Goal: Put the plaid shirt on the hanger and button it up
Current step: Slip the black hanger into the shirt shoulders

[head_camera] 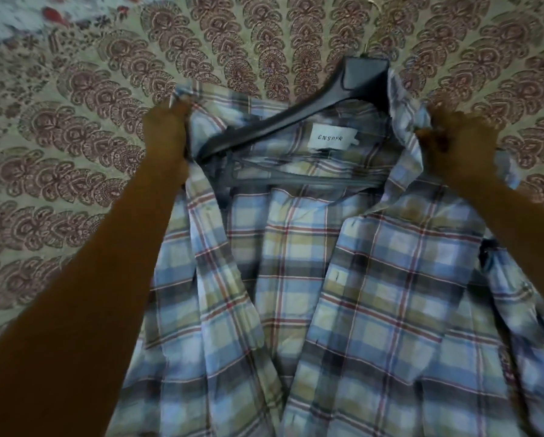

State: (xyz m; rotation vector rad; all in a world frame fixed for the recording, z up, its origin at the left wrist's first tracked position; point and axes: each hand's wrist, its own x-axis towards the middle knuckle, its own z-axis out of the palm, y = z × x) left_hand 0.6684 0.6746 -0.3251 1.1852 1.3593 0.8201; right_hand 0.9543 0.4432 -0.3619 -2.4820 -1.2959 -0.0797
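Plaid shirt (343, 279) collar pinched in left hand (166, 127) and right hand (453, 146).

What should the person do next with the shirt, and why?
Probably draw the collar edge held by the left hand over the bare left arm of the hanger. The plaid shirt lies open and unbuttoned; the right hand grips fabric where the hanger's other arm is already hidden.
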